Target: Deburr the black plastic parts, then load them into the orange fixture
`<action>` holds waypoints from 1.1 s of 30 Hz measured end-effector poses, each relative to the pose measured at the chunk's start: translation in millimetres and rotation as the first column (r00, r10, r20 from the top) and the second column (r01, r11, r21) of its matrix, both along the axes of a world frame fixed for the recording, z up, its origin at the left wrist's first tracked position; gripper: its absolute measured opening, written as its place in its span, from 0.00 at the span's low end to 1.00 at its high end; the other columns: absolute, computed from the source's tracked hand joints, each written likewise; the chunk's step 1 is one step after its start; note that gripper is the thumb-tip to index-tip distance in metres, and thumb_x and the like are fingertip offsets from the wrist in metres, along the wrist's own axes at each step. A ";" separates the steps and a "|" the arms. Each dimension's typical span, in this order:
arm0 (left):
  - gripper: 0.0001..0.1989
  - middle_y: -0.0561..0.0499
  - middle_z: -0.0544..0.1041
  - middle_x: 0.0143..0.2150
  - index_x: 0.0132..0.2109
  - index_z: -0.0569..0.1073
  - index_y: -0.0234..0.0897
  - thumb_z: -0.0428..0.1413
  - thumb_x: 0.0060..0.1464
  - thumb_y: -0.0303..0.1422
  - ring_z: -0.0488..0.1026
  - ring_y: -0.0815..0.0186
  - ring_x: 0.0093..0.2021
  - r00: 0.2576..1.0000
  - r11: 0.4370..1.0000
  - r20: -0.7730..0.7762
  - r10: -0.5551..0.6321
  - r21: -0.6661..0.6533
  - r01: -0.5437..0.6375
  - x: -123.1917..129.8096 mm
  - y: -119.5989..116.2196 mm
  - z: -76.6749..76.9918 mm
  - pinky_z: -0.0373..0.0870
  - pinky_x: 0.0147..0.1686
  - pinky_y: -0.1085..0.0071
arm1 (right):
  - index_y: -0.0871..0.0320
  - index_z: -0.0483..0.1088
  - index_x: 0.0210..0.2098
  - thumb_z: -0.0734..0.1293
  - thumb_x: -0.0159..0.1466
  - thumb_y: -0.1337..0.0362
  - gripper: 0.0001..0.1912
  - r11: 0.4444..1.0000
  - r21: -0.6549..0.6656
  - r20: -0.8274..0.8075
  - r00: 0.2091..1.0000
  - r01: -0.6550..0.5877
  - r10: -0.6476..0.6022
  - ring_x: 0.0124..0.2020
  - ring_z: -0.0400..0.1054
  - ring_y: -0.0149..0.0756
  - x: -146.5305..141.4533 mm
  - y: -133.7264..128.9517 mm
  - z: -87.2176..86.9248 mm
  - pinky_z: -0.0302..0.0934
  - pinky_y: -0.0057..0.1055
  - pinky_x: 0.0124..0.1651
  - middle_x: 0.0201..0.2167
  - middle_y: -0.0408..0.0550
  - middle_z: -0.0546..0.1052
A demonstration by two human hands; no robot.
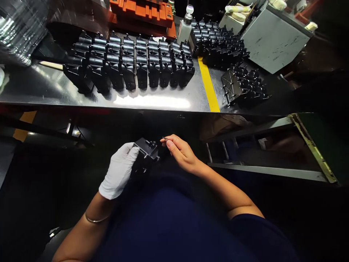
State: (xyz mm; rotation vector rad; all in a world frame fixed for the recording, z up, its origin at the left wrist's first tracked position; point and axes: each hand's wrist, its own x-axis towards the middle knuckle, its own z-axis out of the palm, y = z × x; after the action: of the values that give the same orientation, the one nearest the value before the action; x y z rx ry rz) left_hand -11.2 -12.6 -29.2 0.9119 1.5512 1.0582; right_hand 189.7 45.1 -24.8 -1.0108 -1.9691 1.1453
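My left hand (121, 165), in a white glove, grips a black box-shaped moulded part (146, 146) by its left edge. Small pegs stick out from the part's surface and its right side. Just to the right, my bare right hand (181, 151) is closed in a pinch on a thin dark pointed tool (164, 138). The tool's tip is directed at the part, with a small gap between them. Most of the tool is hidden by the fingers, so its exact kind does not show.
Beyond my hands runs a metal bench (152, 100) with rows of similar black parts (141, 62). More black parts (218, 40) stand right of a yellow stripe (208, 83). Behind are an orange fixture (144, 14), a bottle (184, 29) and a grey box (275, 36). Clear plastic bags (20, 31) lie left.
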 end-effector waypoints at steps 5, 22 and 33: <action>0.18 0.50 0.81 0.34 0.35 0.79 0.38 0.56 0.52 0.48 0.77 0.64 0.34 0.960 0.964 0.078 -0.267 0.008 0.267 -0.3 -2.4 5.3 0.73 0.35 0.73 | 0.60 0.70 0.49 0.57 0.70 0.64 0.14 0.976 0.182 0.056 0.993 -0.116 0.107 0.28 0.66 0.28 4.3 -3.3 -3.6 0.65 0.27 0.34 0.29 0.45 0.73; 0.19 0.53 0.74 0.23 0.26 0.76 0.37 0.59 0.48 0.50 0.68 0.70 0.23 0.972 0.977 0.103 -0.210 -0.020 0.214 -3.2 -4.9 10.7 0.66 0.23 0.77 | 0.62 0.71 0.54 0.60 0.69 0.62 0.17 0.955 -0.004 -0.002 0.955 -0.296 0.296 0.27 0.66 0.27 13.2 -17.3 13.0 0.61 0.23 0.32 0.28 0.46 0.75; 0.19 0.53 0.73 0.23 0.25 0.76 0.37 0.57 0.51 0.49 0.67 0.70 0.23 0.961 0.961 -0.001 -0.275 0.030 0.275 -2.5 -5.0 10.1 0.65 0.24 0.77 | 0.63 0.71 0.53 0.63 0.67 0.66 0.17 0.951 -0.012 -0.006 0.951 -0.309 0.309 0.25 0.64 0.25 16.5 -18.1 14.8 0.59 0.22 0.30 0.25 0.44 0.73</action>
State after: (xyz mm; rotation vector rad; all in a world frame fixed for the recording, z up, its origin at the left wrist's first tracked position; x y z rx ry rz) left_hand -13.7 -17.5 -19.0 1.1105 1.3613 0.8840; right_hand 206.2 26.9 -9.9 -0.7197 -2.1729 1.3254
